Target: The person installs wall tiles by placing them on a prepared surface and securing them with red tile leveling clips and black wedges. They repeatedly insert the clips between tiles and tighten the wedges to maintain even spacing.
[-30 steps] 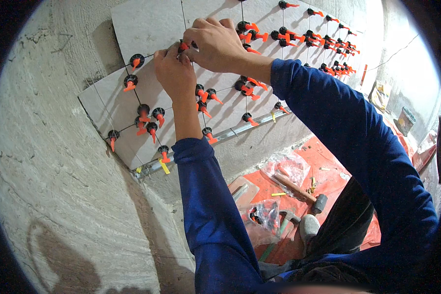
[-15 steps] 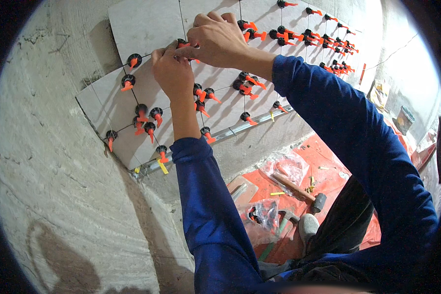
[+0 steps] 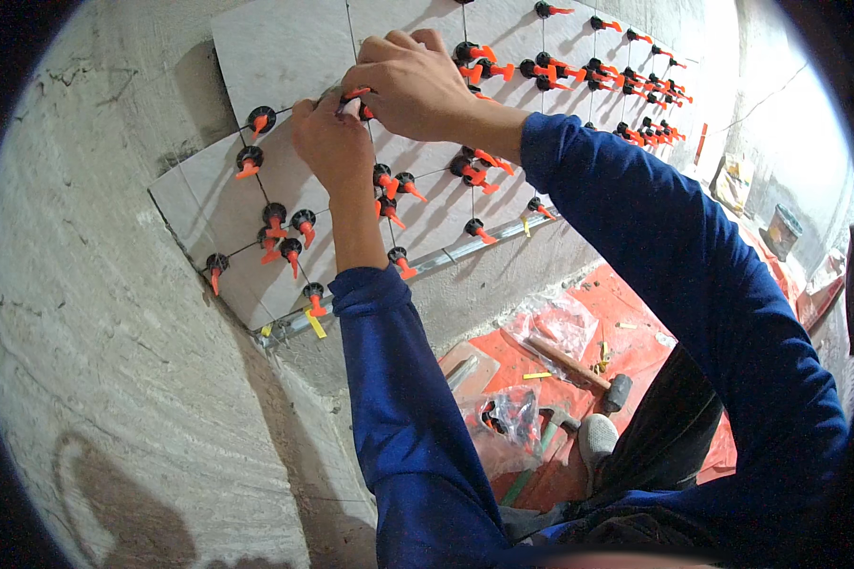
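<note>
Large pale grey tiles [image 3: 285,57] cover part of the wall, with several black-and-red tile levelers [image 3: 275,216] standing along their joints. My left hand [image 3: 335,147] is closed at a joint, its thumb and fingers pinching around a tile leveler whose red handle [image 3: 355,93] shows between my hands. Just above and to the right, my right hand [image 3: 413,87] has its fingers curled over the same red handle. The black base of that leveler is mostly hidden by my fingers. More levelers [image 3: 389,180] stick out just below my right hand.
A metal rail [image 3: 446,254] runs under the bottom tiles. On the red floor sheet [image 3: 626,294] lie a rubber mallet [image 3: 617,392], a green-handled hammer [image 3: 547,431], plastic bags [image 3: 508,417] and a trowel [image 3: 465,370]. A bucket [image 3: 785,230] stands at the right. Bare rough wall [image 3: 95,266] is at the left.
My right hand has shifted slightly left and down, closer to my left hand. The red handle between them sits at a different angle. My left hand has barely moved.
</note>
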Tool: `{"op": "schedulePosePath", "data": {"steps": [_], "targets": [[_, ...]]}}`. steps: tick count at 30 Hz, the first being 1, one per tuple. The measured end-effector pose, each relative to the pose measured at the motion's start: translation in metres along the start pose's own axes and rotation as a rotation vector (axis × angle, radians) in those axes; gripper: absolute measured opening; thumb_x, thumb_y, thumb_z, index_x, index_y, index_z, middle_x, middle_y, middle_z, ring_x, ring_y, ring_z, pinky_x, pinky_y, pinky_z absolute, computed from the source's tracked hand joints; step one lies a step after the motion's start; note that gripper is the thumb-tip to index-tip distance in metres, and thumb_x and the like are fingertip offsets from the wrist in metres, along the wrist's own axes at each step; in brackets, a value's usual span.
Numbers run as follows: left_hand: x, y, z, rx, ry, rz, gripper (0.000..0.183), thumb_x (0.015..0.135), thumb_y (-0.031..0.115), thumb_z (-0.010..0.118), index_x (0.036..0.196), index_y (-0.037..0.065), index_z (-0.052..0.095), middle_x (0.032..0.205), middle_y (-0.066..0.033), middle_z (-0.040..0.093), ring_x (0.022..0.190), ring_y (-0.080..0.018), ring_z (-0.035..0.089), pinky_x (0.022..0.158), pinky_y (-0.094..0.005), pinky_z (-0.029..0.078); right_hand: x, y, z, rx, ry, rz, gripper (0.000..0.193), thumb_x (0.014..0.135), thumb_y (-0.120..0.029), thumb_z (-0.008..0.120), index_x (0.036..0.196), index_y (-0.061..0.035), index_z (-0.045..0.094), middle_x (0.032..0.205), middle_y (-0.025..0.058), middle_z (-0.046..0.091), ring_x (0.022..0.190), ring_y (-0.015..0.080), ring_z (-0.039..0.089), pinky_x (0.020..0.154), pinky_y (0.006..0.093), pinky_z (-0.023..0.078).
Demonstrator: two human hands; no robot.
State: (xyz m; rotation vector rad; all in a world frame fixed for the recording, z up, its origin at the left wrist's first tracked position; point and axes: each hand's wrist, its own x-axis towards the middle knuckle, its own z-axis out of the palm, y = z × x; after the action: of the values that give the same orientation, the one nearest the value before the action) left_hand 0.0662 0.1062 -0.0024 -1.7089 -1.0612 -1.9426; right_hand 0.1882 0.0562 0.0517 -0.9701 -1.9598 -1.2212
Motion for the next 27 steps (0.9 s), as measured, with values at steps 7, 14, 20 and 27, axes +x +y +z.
{"op": "schedulePosePath", "data": {"steps": [7,14,20,27], "targets": [[-0.001,-0.004,0.003,-0.051,0.035,0.079,0.026,0.076,0.001,0.067,0.101,0.006,0.074,0.091,-0.0136,0.062,0.087,-0.0298,0.062,0.076,-0.0397,0.050,0.003,0.006,-0.006,-0.099,-0.116,0.106,0.029,0.084,-0.044,0.064,0.097,-0.0201,0.073,0.104,0.0044,0.062,0.111,0.0222,0.055,0.093,0.0478,0.035],[-0.001,-0.002,0.004,-0.003,0.041,0.017,0.023,0.075,0.004,0.070,0.098,0.005,0.074,0.087,-0.0133,0.061,0.084,-0.0305,0.061,0.074,-0.0406,0.050,0.005,-0.004,-0.002,-0.063,-0.013,0.028,0.018,0.082,-0.030,0.068,0.098,-0.0223,0.074,0.103,0.0004,0.063,0.110,0.0187,0.055,0.096,0.0451,0.034],[0.000,-0.001,0.003,0.028,0.014,0.001,0.017,0.076,0.006,0.070,0.093,0.003,0.074,0.083,-0.0152,0.059,0.080,-0.0323,0.059,0.071,-0.0419,0.048,0.009,-0.002,-0.010,-0.106,-0.069,-0.153,0.027,0.078,-0.009,0.068,0.097,-0.0264,0.074,0.099,-0.0044,0.063,0.103,0.0150,0.058,0.101,0.0438,0.034],[-0.002,0.003,0.000,-0.006,0.046,-0.026,0.015,0.078,0.007,0.069,0.092,0.002,0.073,0.085,-0.0162,0.058,0.079,-0.0332,0.060,0.071,-0.0427,0.048,0.010,0.004,0.003,-0.109,-0.011,-0.295,0.025,0.077,-0.030,0.071,0.103,-0.0328,0.071,0.101,-0.0031,0.061,0.106,0.0196,0.059,0.098,0.0444,0.037]]}}
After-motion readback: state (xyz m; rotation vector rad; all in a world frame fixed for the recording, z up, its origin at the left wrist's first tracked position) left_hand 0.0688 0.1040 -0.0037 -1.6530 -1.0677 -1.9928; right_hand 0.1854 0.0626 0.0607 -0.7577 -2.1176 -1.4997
